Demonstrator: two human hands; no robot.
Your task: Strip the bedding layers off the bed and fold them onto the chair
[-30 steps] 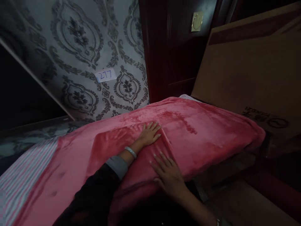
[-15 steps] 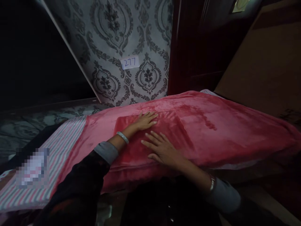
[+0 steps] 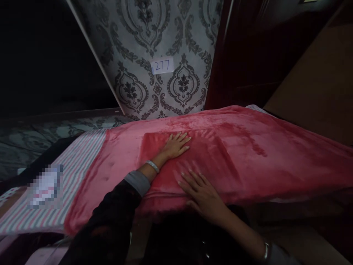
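A darker red folded piece of plush fabric [image 3: 205,149] lies flat on a larger pink-red plush blanket [image 3: 286,162]. My left hand [image 3: 176,146] rests on the folded fabric near its far middle, fingers spread, with a bracelet at the wrist. My right hand [image 3: 202,197] is at the near edge of the folded fabric, palm down and fingers stretched out, pointing away to the left. Neither hand grips anything.
A striped cloth [image 3: 79,165] shows under the blanket at the left, with a blurred-out item on it. Behind stand a patterned wall [image 3: 190,44] with a "277" paper label [image 3: 162,66], a dark screen-like panel [image 3: 55,55] and a dark red door [image 3: 253,55].
My right hand has slid toward me across the folded fabric to its near edge. My left hand stays on the fabric. The whole view has shifted slightly.
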